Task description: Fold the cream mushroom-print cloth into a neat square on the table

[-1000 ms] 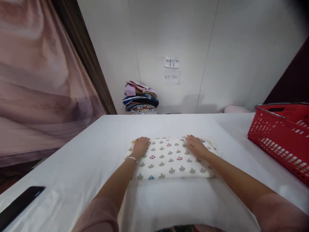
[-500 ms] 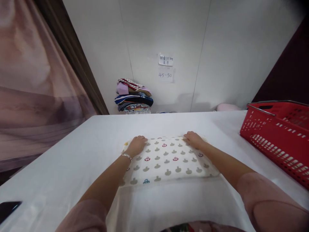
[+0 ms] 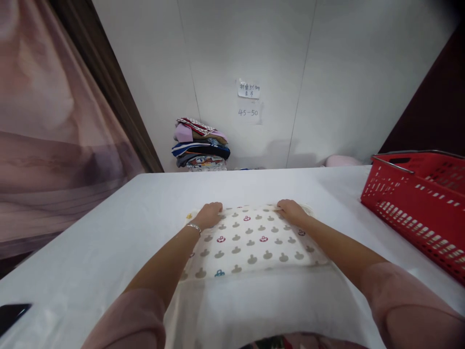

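A white cloth (image 3: 250,242) printed with grey mushroom-like shapes and a few red and blue figures lies on the white table, its plain white near part (image 3: 269,300) reaching toward my body. At the far left of its back edge, my left hand (image 3: 211,214), with a silver bracelet at the wrist, has its fingers curled over and gripping the fabric. My right hand (image 3: 291,212) pinches the same far edge on the right side. The fingertips of both hands are partly hidden.
A red plastic basket (image 3: 410,194) with a metal handle stands at the right. Folded clothes (image 3: 201,144) are piled beyond the table (image 3: 109,223). A dark flat object (image 3: 12,315) lies at the near left, a pink curtain (image 3: 47,131) hangs on the left, and paper notes (image 3: 249,101) are on the wall.
My left hand's fingers have curled in at the cloth's far edge, where they lay flatter before. The right hand has shifted only slightly, and the cloth stays almost in place.
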Tool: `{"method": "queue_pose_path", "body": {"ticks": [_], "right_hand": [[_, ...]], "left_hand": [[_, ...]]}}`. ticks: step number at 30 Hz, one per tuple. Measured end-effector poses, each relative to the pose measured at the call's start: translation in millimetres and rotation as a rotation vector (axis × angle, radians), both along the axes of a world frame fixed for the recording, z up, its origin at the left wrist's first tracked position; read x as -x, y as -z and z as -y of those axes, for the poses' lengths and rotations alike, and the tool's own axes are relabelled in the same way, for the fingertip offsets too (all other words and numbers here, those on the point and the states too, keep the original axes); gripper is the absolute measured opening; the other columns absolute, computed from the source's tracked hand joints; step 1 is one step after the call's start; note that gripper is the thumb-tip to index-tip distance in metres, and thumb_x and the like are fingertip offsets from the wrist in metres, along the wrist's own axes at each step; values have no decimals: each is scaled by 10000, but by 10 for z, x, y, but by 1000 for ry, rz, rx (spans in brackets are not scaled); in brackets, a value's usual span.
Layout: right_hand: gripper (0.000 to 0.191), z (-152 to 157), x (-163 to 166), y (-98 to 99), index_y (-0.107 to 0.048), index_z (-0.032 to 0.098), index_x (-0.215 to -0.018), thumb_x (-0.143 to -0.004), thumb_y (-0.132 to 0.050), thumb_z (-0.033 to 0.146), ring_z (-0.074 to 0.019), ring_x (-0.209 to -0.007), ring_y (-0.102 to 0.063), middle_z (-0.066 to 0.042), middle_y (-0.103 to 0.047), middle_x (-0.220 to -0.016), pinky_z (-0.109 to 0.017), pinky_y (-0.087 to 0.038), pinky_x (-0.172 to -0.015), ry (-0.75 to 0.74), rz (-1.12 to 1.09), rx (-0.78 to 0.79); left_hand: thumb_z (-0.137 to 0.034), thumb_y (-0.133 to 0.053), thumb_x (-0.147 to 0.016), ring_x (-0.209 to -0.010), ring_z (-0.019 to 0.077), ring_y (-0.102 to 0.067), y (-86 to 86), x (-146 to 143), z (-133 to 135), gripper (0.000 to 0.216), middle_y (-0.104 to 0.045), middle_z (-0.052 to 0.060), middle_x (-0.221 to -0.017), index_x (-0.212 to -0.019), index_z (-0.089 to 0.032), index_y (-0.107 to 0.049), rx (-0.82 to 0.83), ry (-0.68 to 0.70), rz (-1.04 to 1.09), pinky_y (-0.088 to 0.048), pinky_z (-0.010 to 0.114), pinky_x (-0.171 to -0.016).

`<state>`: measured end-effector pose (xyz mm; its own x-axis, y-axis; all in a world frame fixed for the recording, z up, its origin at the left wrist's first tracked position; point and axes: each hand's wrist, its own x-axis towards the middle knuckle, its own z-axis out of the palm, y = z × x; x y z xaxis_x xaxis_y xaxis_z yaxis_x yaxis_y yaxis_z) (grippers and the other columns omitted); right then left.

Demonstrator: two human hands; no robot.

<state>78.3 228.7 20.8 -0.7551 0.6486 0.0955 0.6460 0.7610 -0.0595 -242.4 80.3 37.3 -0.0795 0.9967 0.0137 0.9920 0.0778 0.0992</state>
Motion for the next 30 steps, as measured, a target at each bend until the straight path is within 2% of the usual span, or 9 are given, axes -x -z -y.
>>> {"method": "queue_pose_path", "body": {"ticks": [3,6,11,13,19,24,27,30], "right_hand": [[163,45,-11,14,-592,161,-894,-873,-431,169,-204,-875,-535,-86,-632,-942,-283,-323,-755,-13,6,-26],[175,87,-17,10,-597,156,-896,-876,-423,146,-204,-889,-530,-94,-632,-955,-285,-316,-776,-29,19,-67],[177,119,-49,25,-597,154,-916,-871,-429,120,-207,-907,-527,-91,-631,-958,-294,-307,-820,-79,25,-117],[177,116,-74,54,-594,157,-907,-872,-426,115,-205,-899,-525,-89,-629,-937,-299,-302,-830,-98,20,-137],[173,142,-159,105,-582,156,-903,-856,-434,81,-199,-889,-519,-81,-624,-910,-310,-300,-848,-201,0,-178],[180,211,-195,58,-594,157,-921,-886,-419,131,-204,-906,-534,-88,-634,-932,-312,-323,-863,-189,-43,-139],[211,212,-205,58,-598,161,-1003,-909,-411,185,-212,-959,-545,-97,-643,-1004,-323,-328,-892,-152,-75,-93],[268,173,-187,64,-583,171,-1106,-919,-396,210,-217,-1014,-546,-96,-639,-1098,-325,-324,-918,-71,-105,-52]], "left_hand": [[-70,-495,-677,-857,208,-579,3,-11,35,243,-633,49,-870,-870,-203,-557,-6,-14,3,-398,301,-779],[-68,-494,-680,-914,215,-576,6,-21,57,272,-637,59,-933,-906,-201,-567,-18,-14,4,-396,312,-824],[-18,-468,-666,-1135,213,-504,56,-44,12,594,-577,76,-1221,-1230,-202,-499,-9,58,50,-353,325,-966],[-7,-468,-662,-1175,220,-478,93,-54,-18,638,-557,82,-1256,-1268,-207,-486,-9,88,42,-336,339,-995],[-35,-514,-668,-1178,230,-475,182,-56,-64,619,-556,65,-1247,-1246,-255,-523,-23,146,60,-337,348,-1006],[-38,-501,-648,-1134,241,-500,107,-90,-60,576,-585,87,-1170,-1188,-226,-572,-16,144,58,-354,352,-989],[-122,-531,-669,-1091,233,-535,17,-121,-79,483,-594,63,-1176,-1132,-235,-611,52,12,189,-382,319,-964],[-309,-520,-762,-979,218,-594,-40,-131,-128,299,-649,47,-1088,-1011,-227,-663,101,-110,267,-443,282,-856]]}}
